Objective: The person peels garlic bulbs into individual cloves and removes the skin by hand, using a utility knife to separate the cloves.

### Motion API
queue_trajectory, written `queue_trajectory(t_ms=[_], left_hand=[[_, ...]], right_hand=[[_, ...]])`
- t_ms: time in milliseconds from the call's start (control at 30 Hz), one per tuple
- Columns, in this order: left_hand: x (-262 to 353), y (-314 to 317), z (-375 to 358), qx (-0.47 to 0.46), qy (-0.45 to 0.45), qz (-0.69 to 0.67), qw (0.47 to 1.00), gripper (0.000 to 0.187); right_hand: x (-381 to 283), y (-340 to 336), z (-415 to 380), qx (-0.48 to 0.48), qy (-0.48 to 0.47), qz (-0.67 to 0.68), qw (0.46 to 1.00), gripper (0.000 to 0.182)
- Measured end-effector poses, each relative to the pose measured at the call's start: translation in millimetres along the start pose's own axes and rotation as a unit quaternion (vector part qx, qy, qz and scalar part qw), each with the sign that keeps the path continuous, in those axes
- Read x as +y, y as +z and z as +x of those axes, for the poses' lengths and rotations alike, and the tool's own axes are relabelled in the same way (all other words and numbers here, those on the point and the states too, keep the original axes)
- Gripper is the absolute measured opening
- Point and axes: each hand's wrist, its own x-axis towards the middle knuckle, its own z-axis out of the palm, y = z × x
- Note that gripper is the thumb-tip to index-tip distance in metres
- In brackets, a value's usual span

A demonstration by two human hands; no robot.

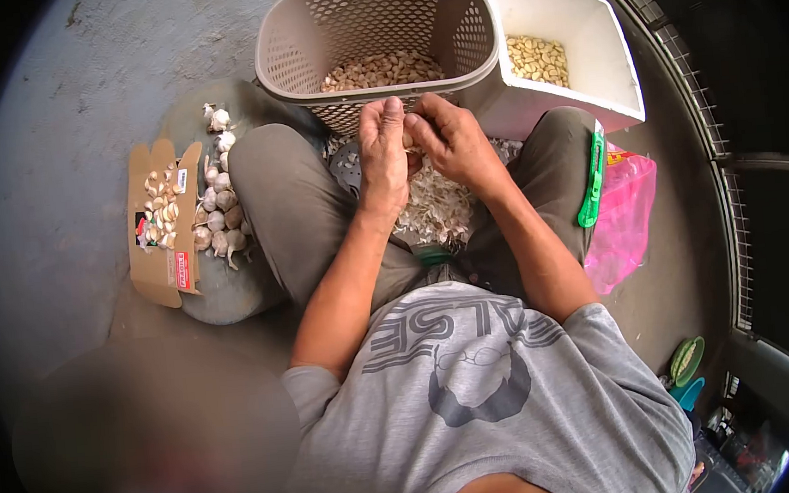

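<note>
1. Card (148, 270), on the left edge of a round slab (232, 304) and overhanging it. Cloves (168, 213) heaped mid-card, towards its right edge.
2. Bulbs (216, 221), strung along the slab's right side, from near the top edge down. Some touch the card's right edge.
3. Left hand (381, 150), below the basket's near edge. Fingers curled in, apparently clamped on a piece, mostly hidden.
4. Basket (380, 91), beyond both hands. Brownish cloves lie on its floor, seen against the near edge.
5. Piece (410, 140), garlic by the look of it, between the hands, just off the basket's near edge. Judged light and firm; dry skin likely papery and slippery, flesh easily bruised. Best held by its sides, thumb against forefinger.
6. Husks (440, 201), spread between the thighs, below the hands.
7. Right hand (449, 140), thumb and forefinger together at the piece. Whether they clamp it: cannot tell.
8. White box (582, 32), against the basket's right edge. Pale cloves in its near left corner.
9. Green cutter (592, 180), on the right leg; pink bag (623, 228) just beside.
</note>
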Motion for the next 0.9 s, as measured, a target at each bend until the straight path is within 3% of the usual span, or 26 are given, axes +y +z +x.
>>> queue_trajectory(t_ms=[233, 267, 367, 467, 600, 700, 800, 900], left_hand=[[-4.0, -8.0, 5.0, 0.012, 0.007, -0.019, 1.0, 0.031], [-5.4, -3.8, 6.7, 0.052, 0.018, -0.014, 0.998, 0.035], [0.3, -4.4, 5.6, 0.016, 0.03, 0.079, 0.996, 0.043], [-4.9, -5.9, 9.0, -0.003, 0.063, 0.099, 0.993, 0.055], [-3.5, -6.6, 6.4, 0.047, 0.063, 0.106, 0.991, 0.067], [-11.9, -8.6, 17.9, 0.056, 0.141, 0.087, 0.985, 0.058], [3.8, -7.4, 6.3, -0.055, 0.063, 0.114, 0.99, 0.044], [-0.3, -7.8, 9.1, -0.03, 0.08, 0.051, 0.995, 0.03]], right_hand=[[-13.3, 2.3, -8.6, -0.013, 0.069, 0.042, 0.997, 0.023], [-13.0, 2.0, -7.5, -0.023, 0.084, 0.061, 0.994, 0.025], [-6.5, 3.7, -6.5, 0.022, 0.018, 0.006, 1.0, 0.027], [4.7, 4.7, -3.6, -0.015, -0.032, 0.05, 0.998, 0.03], [-2.6, -3.4, -3.8, -0.118, 0.037, 0.139, 0.983, 0.036], [-0.9, -2.0, -4.2, -0.09, 0.06, 0.148, 0.983, 0.038], [5.8, -3.7, -1.7, -0.028, 0.046, 0.105, 0.993, 0.045], [15.9, -1.6, -1.2, -0.022, -0.026, 0.08, 0.996, 0.05]])
